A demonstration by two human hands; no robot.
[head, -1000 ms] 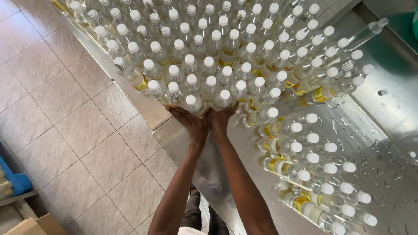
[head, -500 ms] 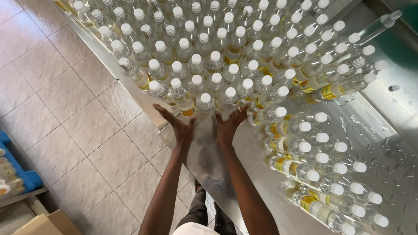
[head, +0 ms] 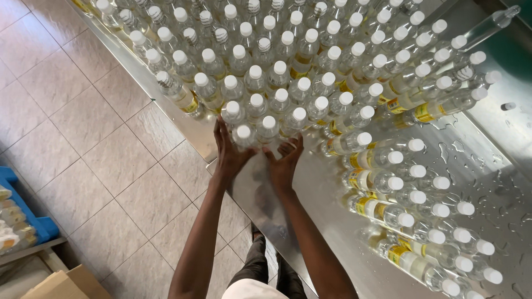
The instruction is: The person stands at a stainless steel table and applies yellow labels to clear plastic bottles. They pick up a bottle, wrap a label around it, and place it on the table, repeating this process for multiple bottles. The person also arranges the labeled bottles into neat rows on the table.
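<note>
Wet steel table [head: 332,221], tiled floor. Left hand [head: 230,152] and right hand [head: 285,163], fingers spread, press the near-edge bottles [head: 244,133], gripping nothing. Likely light, slippery, tippy; push low on the bodies.

Bright, even daylight throughout. Soft glare and pale reflections across the wet metal surface [head: 343,221], with faint shadows under the left hand [head: 230,152] and right hand [head: 284,163]. Sharp at centre; slight wide-angle bending and softness toward the edges.
</note>
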